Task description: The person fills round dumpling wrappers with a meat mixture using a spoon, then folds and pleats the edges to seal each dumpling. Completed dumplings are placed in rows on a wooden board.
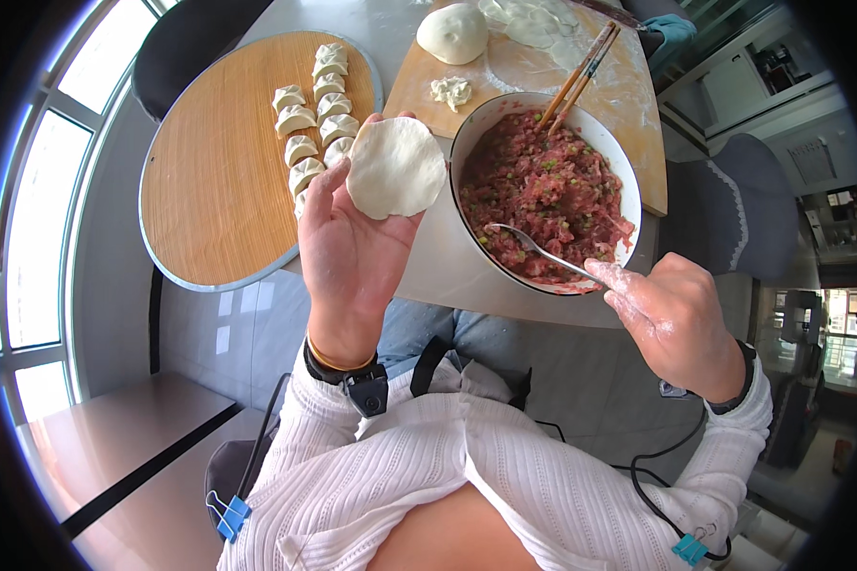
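Note:
On the palm and fingers of my left hand (361, 243) lies a flat round dough wrapper (398, 168), its thumb at the wrapper's left edge. My right hand (675, 321), dusted with flour, grips the handle of a metal spoon (553, 255). The spoon's bowl rests in raw minced meat filling (543, 185) flecked with green bits. A white enamel bowl with a dark rim (627, 164) holds this filling. Two wooden chopsticks (584, 71) stand tilted in it against the far rim.
Left of my left hand, folded dumplings (334, 105) sit in two rows on a round board (214, 164). Beyond the bowl, a floured wooden board (418, 89) carries a dough ball (452, 33), a dough scrap (450, 93) and stacked wrappers (535, 21). A grey chair (764, 207) stands at the right.

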Demonstrator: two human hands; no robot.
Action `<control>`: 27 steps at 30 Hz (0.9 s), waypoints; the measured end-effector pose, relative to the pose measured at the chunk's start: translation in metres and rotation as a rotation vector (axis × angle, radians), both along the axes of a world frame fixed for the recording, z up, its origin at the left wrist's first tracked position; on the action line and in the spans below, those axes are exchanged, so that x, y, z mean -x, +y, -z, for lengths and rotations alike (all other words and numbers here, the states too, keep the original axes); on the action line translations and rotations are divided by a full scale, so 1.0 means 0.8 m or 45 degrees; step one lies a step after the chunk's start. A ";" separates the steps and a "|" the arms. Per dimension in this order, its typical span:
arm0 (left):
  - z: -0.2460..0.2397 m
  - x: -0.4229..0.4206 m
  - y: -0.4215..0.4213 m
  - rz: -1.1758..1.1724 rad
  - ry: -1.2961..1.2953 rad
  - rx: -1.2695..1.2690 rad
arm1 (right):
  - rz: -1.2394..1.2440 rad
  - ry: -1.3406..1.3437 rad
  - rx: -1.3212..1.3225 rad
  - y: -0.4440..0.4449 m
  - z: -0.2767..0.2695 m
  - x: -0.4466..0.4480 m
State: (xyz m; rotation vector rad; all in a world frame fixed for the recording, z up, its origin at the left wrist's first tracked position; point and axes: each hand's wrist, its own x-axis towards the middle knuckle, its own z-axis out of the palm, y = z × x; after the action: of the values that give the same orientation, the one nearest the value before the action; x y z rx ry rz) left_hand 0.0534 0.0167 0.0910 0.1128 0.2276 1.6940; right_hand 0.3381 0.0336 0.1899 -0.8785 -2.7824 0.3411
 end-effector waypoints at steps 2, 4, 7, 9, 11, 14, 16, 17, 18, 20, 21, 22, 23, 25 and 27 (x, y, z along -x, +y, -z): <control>-0.001 -0.001 0.001 -0.008 0.016 0.012 | 0.004 0.013 0.048 -0.003 0.001 0.000; -0.002 -0.001 0.002 -0.016 0.026 0.014 | 0.005 0.010 0.083 -0.004 0.000 0.000; -0.003 -0.001 0.003 -0.021 0.030 0.021 | 0.204 0.068 0.401 0.000 -0.003 -0.004; -0.003 -0.002 0.005 -0.022 0.032 0.010 | 0.592 0.182 1.042 0.007 -0.008 -0.012; -0.005 -0.002 0.007 -0.026 0.041 0.009 | 0.849 0.337 1.532 0.025 -0.008 -0.023; -0.011 -0.006 0.012 0.016 -0.031 -0.029 | 0.900 0.647 1.828 0.045 0.002 -0.036; -0.018 -0.012 0.019 0.031 -0.042 -0.031 | 0.889 0.757 1.753 0.053 0.002 -0.044; -0.022 -0.017 0.023 0.039 -0.059 -0.043 | 0.881 0.785 1.684 0.056 -0.001 -0.047; -0.026 -0.022 0.026 0.037 -0.009 -0.014 | 0.856 0.818 1.623 0.056 -0.005 -0.048; -0.034 -0.036 0.033 0.138 -0.064 0.014 | 0.786 0.899 1.512 0.055 -0.015 -0.046; -0.038 -0.043 0.035 0.188 -0.085 0.018 | 0.746 0.895 1.461 0.052 -0.017 -0.042; -0.041 -0.050 0.035 0.276 -0.114 0.003 | 0.714 0.912 1.409 0.050 -0.018 -0.037; -0.044 -0.055 0.036 0.364 -0.137 -0.018 | 0.703 0.933 1.348 0.046 -0.016 -0.033; -0.048 -0.065 0.034 0.476 -0.228 0.033 | 0.707 0.759 0.874 0.033 -0.004 -0.024; -0.050 -0.067 0.032 0.561 -0.275 -0.018 | 0.022 0.395 -0.375 0.044 0.016 -0.019</control>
State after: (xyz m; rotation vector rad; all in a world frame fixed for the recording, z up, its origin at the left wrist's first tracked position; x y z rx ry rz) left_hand 0.1070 0.0426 0.1309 -0.0112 0.0244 1.2570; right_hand 0.3535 0.0686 0.1771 -0.7102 -2.4544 0.0541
